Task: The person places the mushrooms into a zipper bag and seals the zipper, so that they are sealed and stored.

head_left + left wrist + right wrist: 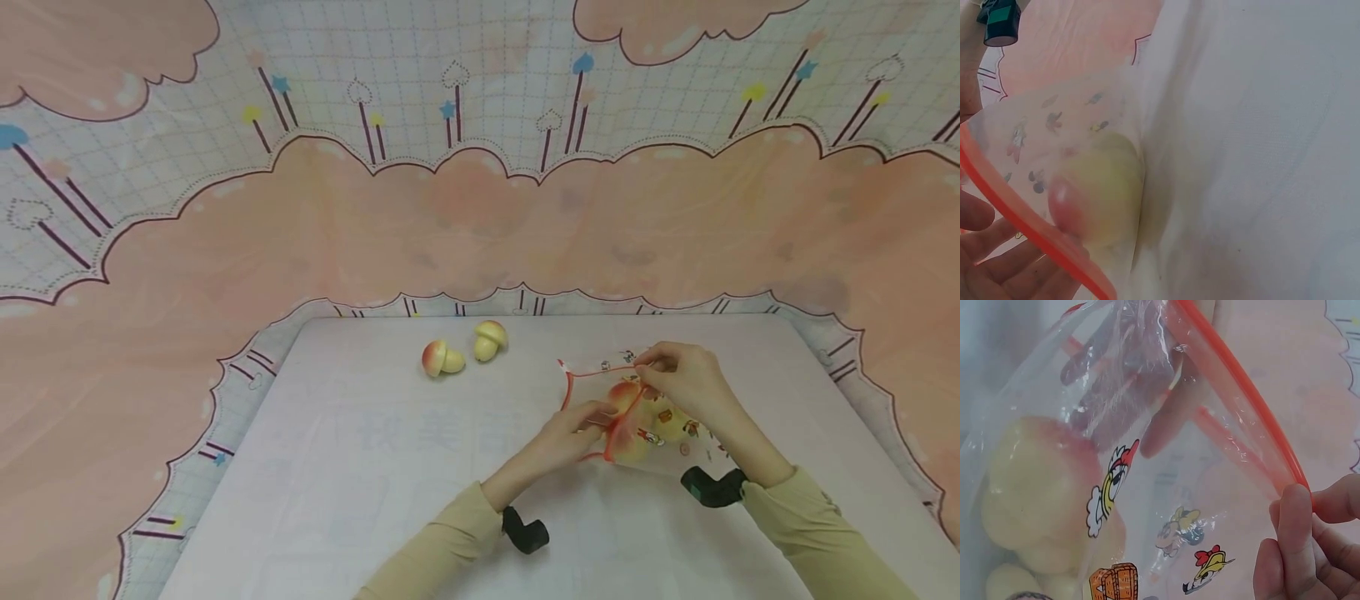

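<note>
My right hand [686,379] pinches the red-edged rim of a clear plastic zip bag [1147,550] printed with cartoon figures. Through the plastic show several yellow toy mushrooms [1041,487] with reddish patches on their caps. At the bag's mouth is my left hand [573,433], its fingers reaching past the red zip strip [1016,219]. Those fingers look loosely extended beside a mushroom [1097,194] in the left wrist view, and no grip on it shows. Seen through the plastic in the right wrist view, the left fingers [1160,422] point down toward the mushrooms.
Two more toy mushrooms, one with a red-tinged cap [442,358] and one yellow [491,341], lie near the back of the white table [337,467]. Behind the table hangs a patterned cloth [450,225]. Black wrist cameras [712,487] sit at both sleeves.
</note>
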Demonstrator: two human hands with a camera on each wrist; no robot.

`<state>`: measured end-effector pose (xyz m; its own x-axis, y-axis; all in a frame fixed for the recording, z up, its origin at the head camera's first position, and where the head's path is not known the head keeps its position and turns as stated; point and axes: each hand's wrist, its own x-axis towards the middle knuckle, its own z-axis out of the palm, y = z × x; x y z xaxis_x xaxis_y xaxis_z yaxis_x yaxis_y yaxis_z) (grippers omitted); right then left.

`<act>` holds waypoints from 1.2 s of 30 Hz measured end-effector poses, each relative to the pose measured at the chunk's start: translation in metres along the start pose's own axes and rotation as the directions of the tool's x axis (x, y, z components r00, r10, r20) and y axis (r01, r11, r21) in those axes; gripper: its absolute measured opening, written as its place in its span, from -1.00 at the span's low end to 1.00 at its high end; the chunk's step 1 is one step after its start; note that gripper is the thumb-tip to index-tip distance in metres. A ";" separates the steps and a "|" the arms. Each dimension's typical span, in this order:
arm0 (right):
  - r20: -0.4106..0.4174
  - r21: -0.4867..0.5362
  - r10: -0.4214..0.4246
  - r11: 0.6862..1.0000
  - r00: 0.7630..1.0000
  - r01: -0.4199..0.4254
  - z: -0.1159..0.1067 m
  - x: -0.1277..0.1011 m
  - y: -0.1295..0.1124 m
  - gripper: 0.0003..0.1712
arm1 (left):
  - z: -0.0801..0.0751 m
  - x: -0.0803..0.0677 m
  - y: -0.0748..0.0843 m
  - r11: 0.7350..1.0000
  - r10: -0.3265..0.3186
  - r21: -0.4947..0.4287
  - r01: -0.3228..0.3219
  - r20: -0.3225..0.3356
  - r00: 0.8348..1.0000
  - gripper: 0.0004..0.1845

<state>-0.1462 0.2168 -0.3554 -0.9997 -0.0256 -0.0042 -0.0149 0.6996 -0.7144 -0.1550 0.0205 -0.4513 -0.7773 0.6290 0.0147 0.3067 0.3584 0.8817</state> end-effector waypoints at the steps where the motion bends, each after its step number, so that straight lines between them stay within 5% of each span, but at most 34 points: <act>1: -0.002 0.000 0.000 1.000 1.000 0.000 0.000 0.000 0.000 -0.74 | -0.001 -0.001 0.000 1.000 0.003 -0.003 -0.003 0.000 1.000 -0.61; 11: -0.001 0.007 0.006 1.000 1.000 -0.006 -0.001 0.001 0.001 -0.74 | -0.010 -0.009 0.001 1.000 -0.020 0.000 0.020 -0.025 0.999 -0.62; 18: -0.010 0.003 -0.008 1.000 1.000 0.008 0.000 0.003 0.001 -0.75 | -0.020 -0.018 0.000 0.999 -0.020 -0.048 0.015 -0.101 0.995 -0.61; 28: -0.037 -0.012 -0.027 1.000 0.999 0.027 0.003 0.006 0.003 -0.80 | -0.044 -0.032 -0.010 0.993 -0.038 -0.118 0.009 -0.245 0.969 -0.65; 36: -0.027 -0.062 -0.038 0.997 0.999 0.036 0.003 0.007 -0.001 -0.81 | -0.059 -0.044 -0.009 0.990 -0.064 -0.140 0.023 -0.293 0.954 -0.66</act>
<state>-0.1534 0.2144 -0.3568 -0.9986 -0.0323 0.0419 -0.0520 0.7413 -0.6691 -0.1556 -0.0513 -0.4321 -0.9219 0.3754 0.0958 0.2087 0.2728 0.9391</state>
